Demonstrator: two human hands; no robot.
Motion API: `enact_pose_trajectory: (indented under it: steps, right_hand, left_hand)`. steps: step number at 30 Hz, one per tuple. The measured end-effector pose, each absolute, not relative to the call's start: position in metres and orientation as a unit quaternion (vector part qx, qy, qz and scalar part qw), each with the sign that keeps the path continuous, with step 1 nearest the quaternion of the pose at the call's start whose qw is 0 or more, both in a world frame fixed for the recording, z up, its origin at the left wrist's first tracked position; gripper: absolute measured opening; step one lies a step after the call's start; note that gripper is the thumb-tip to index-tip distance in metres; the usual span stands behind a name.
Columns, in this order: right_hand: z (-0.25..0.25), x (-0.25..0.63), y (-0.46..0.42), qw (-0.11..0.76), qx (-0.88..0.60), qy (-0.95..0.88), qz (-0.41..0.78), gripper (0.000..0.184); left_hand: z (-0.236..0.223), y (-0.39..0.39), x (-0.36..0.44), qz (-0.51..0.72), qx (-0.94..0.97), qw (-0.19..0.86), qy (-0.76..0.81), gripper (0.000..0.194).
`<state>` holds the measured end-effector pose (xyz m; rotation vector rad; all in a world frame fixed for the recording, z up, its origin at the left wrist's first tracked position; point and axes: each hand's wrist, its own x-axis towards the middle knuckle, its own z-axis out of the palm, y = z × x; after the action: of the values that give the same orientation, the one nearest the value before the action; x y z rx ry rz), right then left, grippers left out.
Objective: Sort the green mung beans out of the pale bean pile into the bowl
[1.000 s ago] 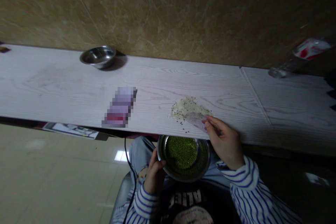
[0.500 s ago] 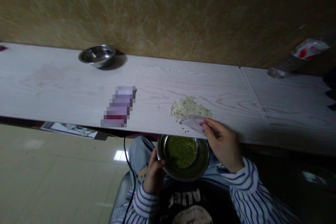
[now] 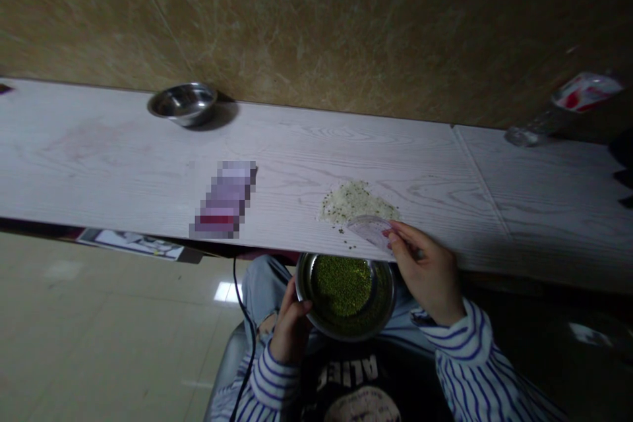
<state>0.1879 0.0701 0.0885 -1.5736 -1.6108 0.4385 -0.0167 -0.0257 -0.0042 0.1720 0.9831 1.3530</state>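
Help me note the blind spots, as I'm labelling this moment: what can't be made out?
All in the head view:
Flat purple item: its face is hidden by pixelation.
Left hand: some fingers are hidden by the held bowl.
Clear piece: its gripped end is hidden by the right hand.
Dark object: cut off by the right edge.
Shirt print: small lettering, too blurred.

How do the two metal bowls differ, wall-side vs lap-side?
Contents: the lap-side bowl holds small green beans; the wall-side bowl shows bare metal inside.
Support: the left hand grips the lap-side bowl below the table edge; the wall-side bowl sits on the tabletop, untouched.
Shared: both round, shiny, opening upward.
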Motion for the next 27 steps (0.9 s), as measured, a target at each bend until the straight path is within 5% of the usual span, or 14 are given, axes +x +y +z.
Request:
enact_pose_trajectory:
  steps: [27]
  right_hand:
    - [0.0892,0.1918,0.0727,0.411,-0.629,-0.637,0.174,0.027]
  left_hand:
    - [-0.0080,-0.0235,-0.0172,0.606,0.095,0.660,0.434,0.048]
